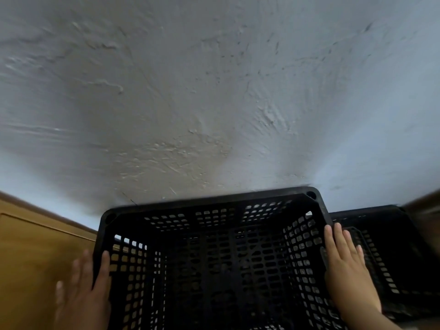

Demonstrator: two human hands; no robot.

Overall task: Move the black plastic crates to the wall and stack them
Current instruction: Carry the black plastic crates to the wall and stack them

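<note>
A black plastic crate (209,200) is seen in the lower centre of the frame, open side up, its far rim close against the rough grey wall (214,91); whether the two touch cannot be told. The left hand (83,289) is laid flat against the crate's left wall, fingers straight and blurred, the thumb stretched along the rim. The right hand (345,265) is pressed on the right rim with fingers straight and slightly spread. A second black crate (400,234) is seen at the lower right, just beside the first and lower. A wooden panel (35,258) fills the lower left corner.
</note>
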